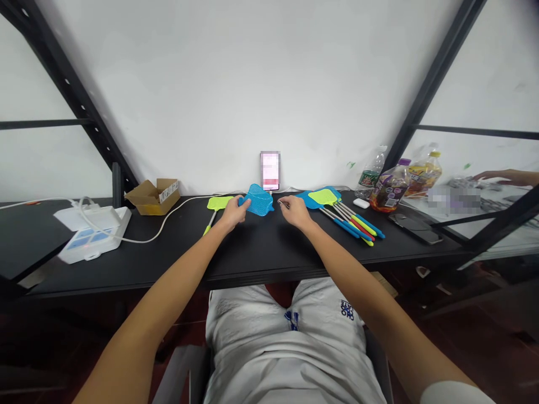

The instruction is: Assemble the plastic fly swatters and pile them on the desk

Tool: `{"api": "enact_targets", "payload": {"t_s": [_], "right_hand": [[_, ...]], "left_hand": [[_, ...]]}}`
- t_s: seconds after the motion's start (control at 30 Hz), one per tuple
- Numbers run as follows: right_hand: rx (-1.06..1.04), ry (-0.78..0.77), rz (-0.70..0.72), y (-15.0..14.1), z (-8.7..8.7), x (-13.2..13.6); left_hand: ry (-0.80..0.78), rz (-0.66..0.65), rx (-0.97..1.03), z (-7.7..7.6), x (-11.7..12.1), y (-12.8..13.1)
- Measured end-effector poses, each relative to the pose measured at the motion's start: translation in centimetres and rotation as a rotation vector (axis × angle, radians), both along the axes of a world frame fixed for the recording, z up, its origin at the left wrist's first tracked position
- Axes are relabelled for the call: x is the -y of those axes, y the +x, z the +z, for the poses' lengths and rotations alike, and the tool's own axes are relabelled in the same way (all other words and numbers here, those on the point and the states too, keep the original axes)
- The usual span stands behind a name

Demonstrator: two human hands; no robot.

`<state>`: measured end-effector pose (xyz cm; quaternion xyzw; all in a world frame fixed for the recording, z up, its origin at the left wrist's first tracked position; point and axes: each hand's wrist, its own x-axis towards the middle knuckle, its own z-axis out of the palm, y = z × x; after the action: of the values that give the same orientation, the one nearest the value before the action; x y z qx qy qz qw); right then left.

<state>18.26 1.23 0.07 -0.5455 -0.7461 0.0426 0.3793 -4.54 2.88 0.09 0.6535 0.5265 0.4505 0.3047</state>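
My left hand (236, 212) is closed on a blue fly swatter (258, 200), its mesh head raised above the black table; the part in my grip is hidden by the fingers. To its right, my right hand (293, 210) is pinched together near a small nub on the swatter's edge. Something tiny seems to show at the fingertips, too small to name. A yellow-green fly swatter (219, 202) lies beside my left hand. Right of my right hand rests a pile of fly swatters (325, 196), with blue, yellow-green and red handles.
A phone (270, 170) leans on the wall behind my hands. At left are an open cardboard box (156, 197), a white plastic case (99, 235) and a white cable. Bottles (391, 185), a dark phone (416, 228) and a black shelf frame (433, 73) stand right. Another person's hand (505, 176) is beyond.
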Motion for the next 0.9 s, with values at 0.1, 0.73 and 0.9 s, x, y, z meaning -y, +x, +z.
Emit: {"api": "enact_targets", "payload": {"t_s": [0.1,0.73,0.9], "right_hand": [[-0.047,-0.013,0.042,0.04,0.07,0.22],[-0.124,-0.003,0.11,-0.55,-0.22,0.15],[-0.104,0.003,0.117,-0.52,-0.34,0.06]], "left_hand": [[-0.09,-0.031,0.335,0.4,-0.01,-0.16],[-0.16,-0.105,0.567,0.74,0.03,-0.26],[-0.156,-0.112,0.571,0.7,0.04,-0.24]]}}
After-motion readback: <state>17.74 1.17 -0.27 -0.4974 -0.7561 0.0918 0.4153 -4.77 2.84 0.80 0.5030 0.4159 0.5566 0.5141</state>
